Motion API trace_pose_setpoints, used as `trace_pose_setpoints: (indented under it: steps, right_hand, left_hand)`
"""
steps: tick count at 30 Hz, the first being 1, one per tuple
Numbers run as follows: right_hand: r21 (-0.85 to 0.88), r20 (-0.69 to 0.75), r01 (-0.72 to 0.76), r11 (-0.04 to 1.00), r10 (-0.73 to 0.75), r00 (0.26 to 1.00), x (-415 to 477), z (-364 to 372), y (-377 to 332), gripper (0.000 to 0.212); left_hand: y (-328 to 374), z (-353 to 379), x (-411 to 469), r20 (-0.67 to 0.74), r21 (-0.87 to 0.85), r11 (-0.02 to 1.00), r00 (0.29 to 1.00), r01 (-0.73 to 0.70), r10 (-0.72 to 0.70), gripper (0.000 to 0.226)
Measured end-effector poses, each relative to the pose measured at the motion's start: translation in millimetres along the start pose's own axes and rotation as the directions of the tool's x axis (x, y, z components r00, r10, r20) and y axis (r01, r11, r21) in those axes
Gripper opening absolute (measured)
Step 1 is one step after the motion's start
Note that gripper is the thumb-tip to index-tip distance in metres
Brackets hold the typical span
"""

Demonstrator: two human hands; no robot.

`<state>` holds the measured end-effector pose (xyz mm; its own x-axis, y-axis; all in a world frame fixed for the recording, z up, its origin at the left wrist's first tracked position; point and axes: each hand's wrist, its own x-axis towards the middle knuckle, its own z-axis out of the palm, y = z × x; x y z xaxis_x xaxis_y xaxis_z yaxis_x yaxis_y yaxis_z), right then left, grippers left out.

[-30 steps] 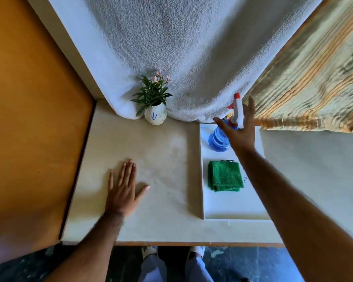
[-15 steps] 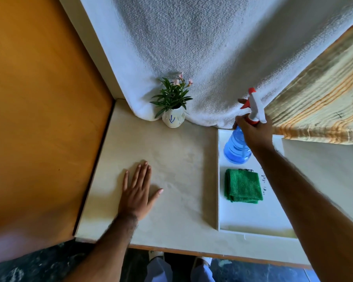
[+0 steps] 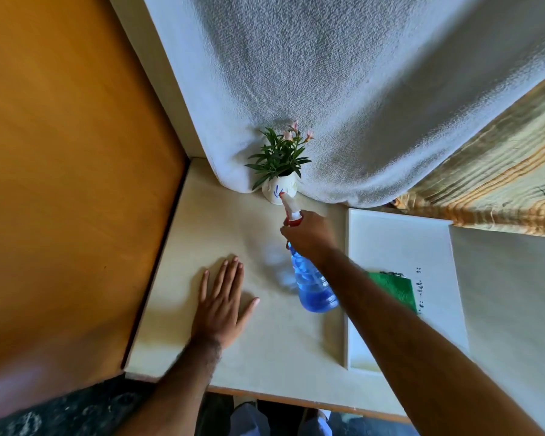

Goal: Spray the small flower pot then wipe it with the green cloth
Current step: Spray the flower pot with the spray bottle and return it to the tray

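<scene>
flower pot partly behind spray nozzle

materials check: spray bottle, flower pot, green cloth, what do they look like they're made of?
Spray bottle: translucent blue plastic, ribbed, glossy, liquid showing through; red and white head looks like opaque plastic.
Flower pot: probably glazed ceramic, smooth white with blue markings; painted plastic possible.
Green cloth: looks like microfibre, matte and fuzzy, folded on the white tray.
</scene>
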<state>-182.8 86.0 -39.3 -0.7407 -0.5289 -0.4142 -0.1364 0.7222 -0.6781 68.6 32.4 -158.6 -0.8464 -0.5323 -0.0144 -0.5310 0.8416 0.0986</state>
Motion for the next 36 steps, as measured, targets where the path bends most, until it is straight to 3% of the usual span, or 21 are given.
trace_pose_setpoints:
  steps: [7, 16, 20, 23, 27, 31, 36]
  right_hand:
    - [-0.103, -0.093, -0.086, 0.991, 0.076, 0.993, 10, 5, -3, 0.041]
    - [-0.049, -0.073, -0.101, 0.994, 0.097, 0.993, 8, 0, -5, 0.036]
    - [0.034, -0.107, -0.069, 0.997, 0.073, 0.992, 0, -7, 0, 0.019]
    - [0.223, -0.180, 0.004, 0.975, 0.037, 0.983, -13, -21, 2, 0.006]
    - [0.403, -0.336, 0.175, 0.898, -0.032, 0.941, -32, -58, 3, 0.017]
    - [0.408, -0.533, 0.390, 0.825, -0.132, 0.836, -33, -99, 14, 0.028]
    - [0.333, -0.662, 0.484, 0.810, -0.165, 0.731, -14, -135, 47, 0.023]
  left_hand:
    - [0, 2, 0, -0.005, -0.017, 1.000, 1.000, 0.002, -0.003, 0.085]
    - [-2, 1, 1, 0.034, -0.007, 1.000, 0.999, 0.009, -0.009, 0.086]
    - [-2, -2, 0, 0.035, -0.011, 1.000, 0.999, 0.009, -0.009, 0.085]
    - [-1, -4, 0, 0.054, -0.003, 1.000, 0.999, 0.009, -0.009, 0.085]
    - [-2, -7, 0, 0.052, -0.006, 1.000, 0.999, 0.003, -0.003, 0.086]
    - [-1, -7, 0, 0.044, -0.013, 1.000, 0.999, -0.002, 0.002, 0.087]
    - [0, -6, 0, 0.050, -0.019, 1.000, 0.999, -0.005, 0.006, 0.087]
